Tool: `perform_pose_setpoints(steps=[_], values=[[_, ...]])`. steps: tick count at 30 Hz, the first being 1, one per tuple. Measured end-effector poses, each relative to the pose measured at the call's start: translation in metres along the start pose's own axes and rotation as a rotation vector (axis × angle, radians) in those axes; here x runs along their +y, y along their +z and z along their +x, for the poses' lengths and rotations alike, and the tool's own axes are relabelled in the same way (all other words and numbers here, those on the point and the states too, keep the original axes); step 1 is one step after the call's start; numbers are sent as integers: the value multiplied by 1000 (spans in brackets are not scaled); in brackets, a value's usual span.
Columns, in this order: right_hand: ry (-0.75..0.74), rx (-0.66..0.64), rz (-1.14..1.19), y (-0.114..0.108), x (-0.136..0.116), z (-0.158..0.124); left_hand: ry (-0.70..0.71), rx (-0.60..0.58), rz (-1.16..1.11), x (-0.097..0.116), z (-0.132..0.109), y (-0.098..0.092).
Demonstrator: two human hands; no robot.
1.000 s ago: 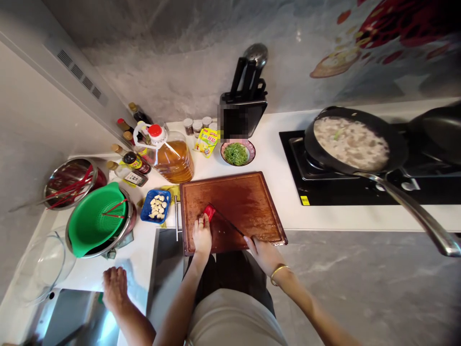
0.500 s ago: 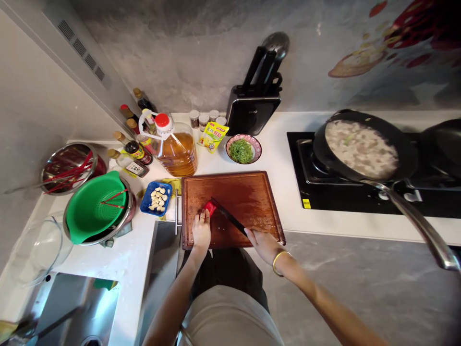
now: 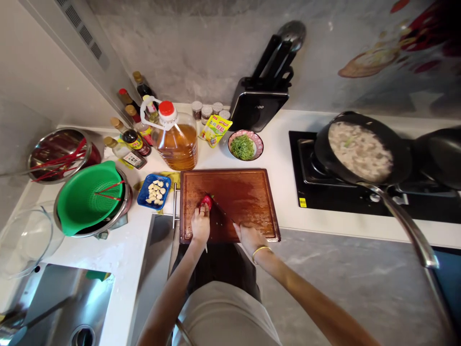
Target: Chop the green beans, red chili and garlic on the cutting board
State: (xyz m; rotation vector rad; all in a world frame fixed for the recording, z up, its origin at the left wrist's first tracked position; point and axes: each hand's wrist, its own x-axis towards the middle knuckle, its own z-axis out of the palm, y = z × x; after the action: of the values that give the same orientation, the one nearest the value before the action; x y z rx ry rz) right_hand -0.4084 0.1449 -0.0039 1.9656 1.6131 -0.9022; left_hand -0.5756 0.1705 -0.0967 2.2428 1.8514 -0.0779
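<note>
Presently, open room on the cutting board [image 3: 248, 192] reaches its twelve and three o'clock edges; left fingers [image 3: 202, 211] hold one red pepper [image 3: 206, 200] at nine o'clock, right fingers [image 3: 237, 230] grip one knife [image 3: 223, 211].

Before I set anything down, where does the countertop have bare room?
The countertop has bare room between the wooden cutting board and the black hob; another patch lies between the green colander and the sink. It is crowded around the oil jug, with sauce bottles, seasoning packet and garlic tray close by.

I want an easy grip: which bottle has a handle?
The large red-capped bottle by the cutting board's far left corner; the smaller bottles show no handle.
</note>
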Motion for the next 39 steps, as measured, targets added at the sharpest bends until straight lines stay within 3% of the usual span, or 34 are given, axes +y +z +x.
perform_pose_setpoints(steps=[5, 9, 17, 22, 25, 28, 32, 36, 39], values=[[5, 128, 35, 43, 3, 8, -3, 27, -67, -3, -5, 2], [-7, 181, 144, 61, 10, 17, -8, 45, -96, -5, -10, -1], [14, 342, 293, 50, 38, 13, 43, 109, -111, -15, -12, 4], [-47, 338, 277, 43, 33, 5, 71, 169, -148, -20, -19, 7], [-19, 318, 279, 49, 28, 5, 76, 206, -158, -23, -21, -2], [-1, 375, 377, 61, 28, 4, 65, 237, -168, -18, -5, -19], [21, 511, 574, 77, 41, -1, 141, 194, -153, 13, 43, -37], [89, 515, 644, 84, 60, -6, 170, 23, -105, 43, 83, -39], [127, 508, 582, 82, 69, -8, 160, -3, -126, 46, 90, -38]])
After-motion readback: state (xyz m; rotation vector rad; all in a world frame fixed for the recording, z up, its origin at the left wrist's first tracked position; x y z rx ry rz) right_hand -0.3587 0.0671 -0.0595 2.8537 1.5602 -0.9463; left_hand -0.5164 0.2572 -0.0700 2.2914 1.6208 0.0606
